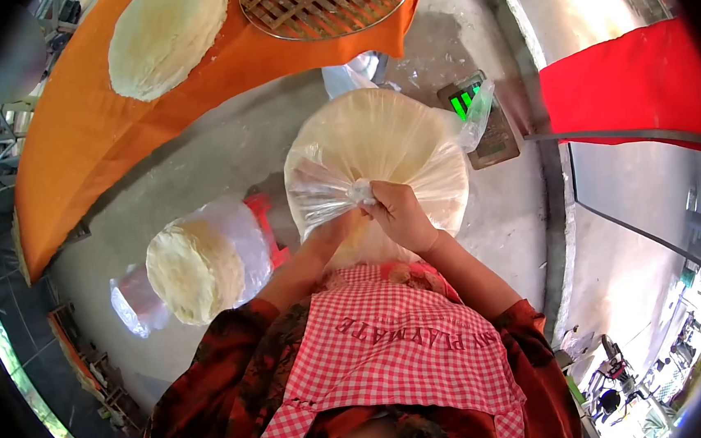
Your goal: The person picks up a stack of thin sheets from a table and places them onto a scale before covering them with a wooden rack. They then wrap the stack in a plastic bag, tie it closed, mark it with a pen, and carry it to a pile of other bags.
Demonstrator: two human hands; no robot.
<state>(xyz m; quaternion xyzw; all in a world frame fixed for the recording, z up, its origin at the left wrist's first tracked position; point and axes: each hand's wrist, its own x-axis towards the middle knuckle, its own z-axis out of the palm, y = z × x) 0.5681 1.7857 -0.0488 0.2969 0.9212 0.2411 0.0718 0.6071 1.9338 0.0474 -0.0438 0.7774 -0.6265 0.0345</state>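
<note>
A large clear plastic bag [376,126], filled with pale, round, flat sheets, sits in front of me, its top drawn together into a gathered neck [359,191]. My right hand [402,215] is closed, with thumb and fingers pinching this neck. Close beside it, my left hand [336,230] grips the bag just under the gather; its fingertips are partly hidden by the plastic and the right hand. Creases in the film fan out from the neck over the sheets.
A digital scale [488,130] with green digits stands right of the bag. To the left are a stack of round sheets [194,272] and a red-handled plastic bag [262,226]. An orange cloth [98,148] carries another stack [168,40] and a round slatted rack [325,3]. Red cloth [628,86] hangs right.
</note>
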